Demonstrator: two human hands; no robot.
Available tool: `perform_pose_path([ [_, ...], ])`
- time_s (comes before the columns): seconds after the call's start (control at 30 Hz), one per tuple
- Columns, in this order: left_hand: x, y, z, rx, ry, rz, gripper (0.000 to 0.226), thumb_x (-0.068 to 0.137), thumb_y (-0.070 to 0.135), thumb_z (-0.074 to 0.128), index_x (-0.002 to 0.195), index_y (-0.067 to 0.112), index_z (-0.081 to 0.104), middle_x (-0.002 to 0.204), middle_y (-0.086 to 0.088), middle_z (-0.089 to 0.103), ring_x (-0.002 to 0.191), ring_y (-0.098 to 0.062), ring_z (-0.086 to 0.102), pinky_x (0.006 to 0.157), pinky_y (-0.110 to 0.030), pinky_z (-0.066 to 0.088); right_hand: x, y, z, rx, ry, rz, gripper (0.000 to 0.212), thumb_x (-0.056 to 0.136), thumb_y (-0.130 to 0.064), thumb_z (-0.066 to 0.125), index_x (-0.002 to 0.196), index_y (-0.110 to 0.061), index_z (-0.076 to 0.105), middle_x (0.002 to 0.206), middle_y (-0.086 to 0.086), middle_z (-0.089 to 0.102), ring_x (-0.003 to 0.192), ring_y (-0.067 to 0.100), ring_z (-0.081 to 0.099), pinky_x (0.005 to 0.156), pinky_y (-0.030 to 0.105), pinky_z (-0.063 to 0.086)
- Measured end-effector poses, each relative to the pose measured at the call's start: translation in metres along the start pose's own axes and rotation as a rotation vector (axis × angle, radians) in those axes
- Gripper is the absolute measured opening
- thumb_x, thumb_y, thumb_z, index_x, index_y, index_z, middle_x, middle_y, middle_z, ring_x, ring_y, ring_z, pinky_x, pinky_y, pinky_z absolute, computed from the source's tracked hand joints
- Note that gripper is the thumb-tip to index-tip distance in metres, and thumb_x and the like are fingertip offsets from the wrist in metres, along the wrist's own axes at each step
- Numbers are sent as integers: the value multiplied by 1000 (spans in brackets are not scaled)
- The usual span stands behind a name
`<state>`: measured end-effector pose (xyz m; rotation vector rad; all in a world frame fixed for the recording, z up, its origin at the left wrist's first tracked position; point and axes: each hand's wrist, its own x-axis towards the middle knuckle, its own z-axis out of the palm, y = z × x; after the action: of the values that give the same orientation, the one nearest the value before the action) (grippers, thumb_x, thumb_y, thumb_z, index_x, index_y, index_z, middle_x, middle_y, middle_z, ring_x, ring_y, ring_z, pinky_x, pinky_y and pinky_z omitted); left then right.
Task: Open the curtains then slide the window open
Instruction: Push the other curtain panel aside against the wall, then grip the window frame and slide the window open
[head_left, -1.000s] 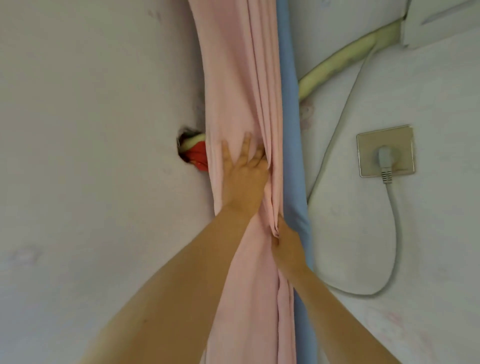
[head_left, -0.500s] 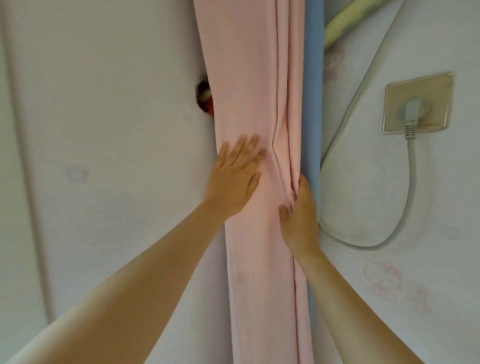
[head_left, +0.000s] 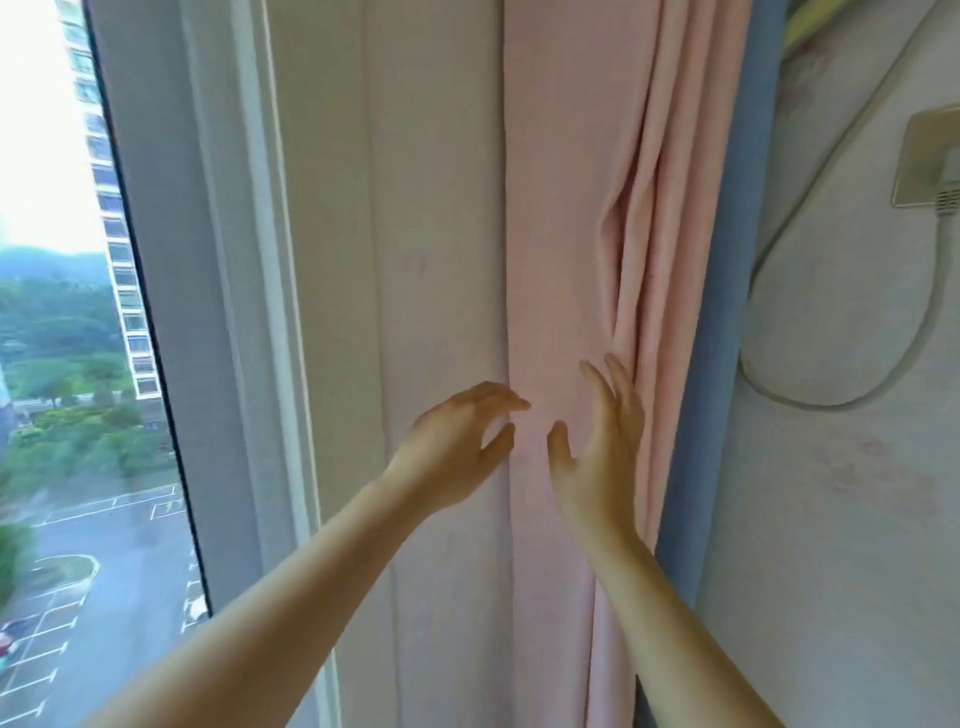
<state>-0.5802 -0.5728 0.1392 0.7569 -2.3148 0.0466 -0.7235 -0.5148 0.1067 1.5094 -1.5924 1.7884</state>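
Note:
A pink curtain (head_left: 571, 234) with a blue edge strip (head_left: 727, 312) hangs bunched into a narrow column against the wall, right of the window. My left hand (head_left: 457, 447) hovers at the curtain's left edge with fingers spread and curled, holding nothing. Just right of it, my right hand (head_left: 602, 441) is open, palm facing left, its fingertips near the folds. The window glass (head_left: 67, 364) fills the left side, bordered by a white frame (head_left: 223, 312); it looks out on a tower block and a car park.
A beige wall socket (head_left: 930, 156) with a grey plug sits at the right edge; its cable (head_left: 883, 384) loops down across the pale wall. A white wall panel (head_left: 415, 208) lies between window frame and curtain.
Both hands have come off the curtain and opened; before, the left pressed flat on it and the right pinched its folds. The view has swung left, bringing the window into sight.

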Motion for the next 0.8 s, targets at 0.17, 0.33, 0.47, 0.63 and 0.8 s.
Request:
perform_pose_path([
  [0.17, -105, -32, -56, 66, -129, -22, 30, 97, 31, 46, 124, 36, 58, 125, 17, 62, 106, -7, 62, 86, -26, 49, -57, -57, 33, 120, -234, 94, 50, 92, -11, 54, 140, -14, 42, 143, 1, 49, 133, 14, 44, 112, 22, 32],
  [0.33, -189, -76, -104, 77, -123, -135, 26, 97, 30, 48, 117, 33, 64, 119, 14, 66, 101, -7, 63, 85, -26, 49, -113, -120, 70, 167, -280, 139, 42, 89, -3, 53, 130, -12, 52, 130, 2, 59, 123, 13, 53, 107, 26, 39],
  [0.47, -236, -111, -127, 6, -68, -246, 24, 94, 25, 53, 113, 30, 66, 116, 10, 67, 105, -10, 62, 88, -27, 47, -152, -164, 102, 224, -380, 170, 41, 89, -4, 53, 129, -12, 53, 128, 2, 59, 121, 14, 54, 107, 29, 41],
  [0.63, -264, -153, -137, 90, -15, -313, 26, 93, 22, 54, 118, 26, 63, 124, 6, 62, 115, -16, 54, 93, -31, 42, -188, -195, 137, 259, -462, 251, 40, 89, -4, 53, 128, -13, 55, 128, 2, 59, 120, 15, 53, 105, 31, 42],
  [0.8, -259, -192, -140, 213, -27, -293, 31, 92, 21, 56, 122, 22, 60, 133, 1, 56, 126, -22, 47, 108, -43, 37, -202, -199, 167, 291, -508, 366, 42, 89, -4, 54, 130, -12, 53, 131, 4, 57, 122, 16, 52, 105, 31, 42],
])
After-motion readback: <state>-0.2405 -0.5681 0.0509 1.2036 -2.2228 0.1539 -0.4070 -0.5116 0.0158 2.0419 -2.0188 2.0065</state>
